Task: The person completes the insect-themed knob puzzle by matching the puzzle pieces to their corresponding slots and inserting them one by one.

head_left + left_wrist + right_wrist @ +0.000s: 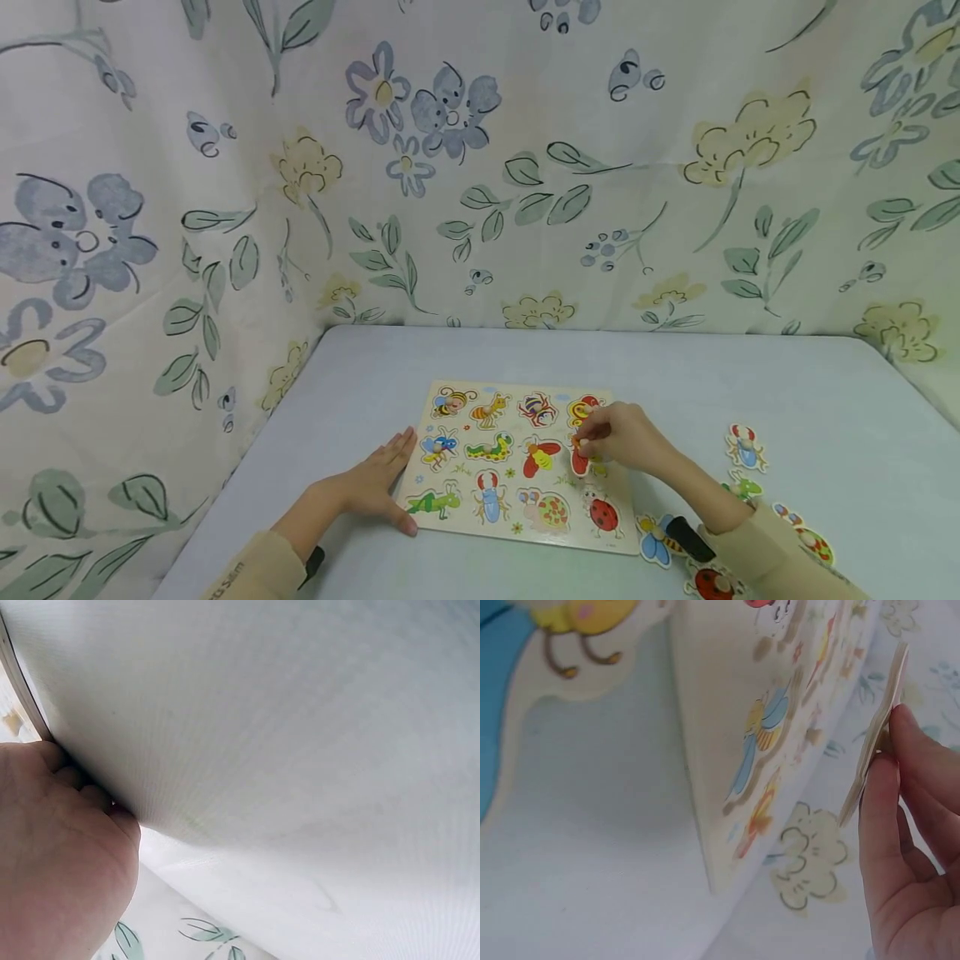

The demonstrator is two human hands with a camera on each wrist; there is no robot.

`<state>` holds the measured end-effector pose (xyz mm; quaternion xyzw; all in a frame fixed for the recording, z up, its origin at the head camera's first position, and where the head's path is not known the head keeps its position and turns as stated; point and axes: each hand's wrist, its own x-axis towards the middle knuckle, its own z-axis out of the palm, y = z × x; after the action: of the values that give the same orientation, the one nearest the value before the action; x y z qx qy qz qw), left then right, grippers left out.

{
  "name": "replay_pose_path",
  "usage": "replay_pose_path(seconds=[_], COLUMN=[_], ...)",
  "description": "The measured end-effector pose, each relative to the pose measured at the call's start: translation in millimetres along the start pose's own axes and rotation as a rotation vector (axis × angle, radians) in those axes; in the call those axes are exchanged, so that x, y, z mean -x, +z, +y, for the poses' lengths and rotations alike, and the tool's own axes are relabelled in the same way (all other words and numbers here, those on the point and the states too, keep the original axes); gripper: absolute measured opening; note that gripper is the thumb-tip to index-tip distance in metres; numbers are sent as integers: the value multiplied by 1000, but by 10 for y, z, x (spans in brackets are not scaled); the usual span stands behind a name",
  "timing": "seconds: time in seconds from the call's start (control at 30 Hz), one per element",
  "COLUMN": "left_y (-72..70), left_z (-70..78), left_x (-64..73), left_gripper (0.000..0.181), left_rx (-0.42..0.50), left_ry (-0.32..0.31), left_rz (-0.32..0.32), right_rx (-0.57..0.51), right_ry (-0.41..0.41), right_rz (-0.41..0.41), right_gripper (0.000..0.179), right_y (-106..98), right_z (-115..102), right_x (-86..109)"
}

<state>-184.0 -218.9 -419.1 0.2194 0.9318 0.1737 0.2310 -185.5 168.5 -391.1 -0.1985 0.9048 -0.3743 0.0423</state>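
A wooden insect puzzle board (465,533) lies flat on the table, covered with pictures of bugs. My left hand (378,479) rests at its left edge with the fingers extended and the thumb by the near left corner. In the left wrist view, the palm side of the left hand (67,855) shows close to the table surface. Over the right side of the board, my right hand (626,437) pinches a red-winged insect puzzle piece (579,460). The right wrist view shows this piece (876,739) edge-on between thumb and fingers, raised off the board.
To the right of the board lie several loose pieces: a blue beetle (746,447), a green insect (742,485), a snail (810,542), a blue-winged bee (655,542) and a ladybug (711,582). My right forearm passes over some of them. Floral fabric (525,208) hangs behind the table.
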Motion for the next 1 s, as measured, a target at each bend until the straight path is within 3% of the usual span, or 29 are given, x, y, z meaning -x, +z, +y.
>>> replay_pose_path(seconds=[0.5, 1.0], left_y=[15, 19], left_z=[-35, -37], left_x=[-38, -30], left_gripper=[134, 134], left_rx=[4, 13], left_ry=[-16, -21], left_rz=[6, 3], right_rx=[-20, 54], right_ry=[-1, 17], right_rz=[-51, -117], right_gripper=[7, 16], right_y=[200, 370], right_z=[-122, -152], right_x=[-185, -374])
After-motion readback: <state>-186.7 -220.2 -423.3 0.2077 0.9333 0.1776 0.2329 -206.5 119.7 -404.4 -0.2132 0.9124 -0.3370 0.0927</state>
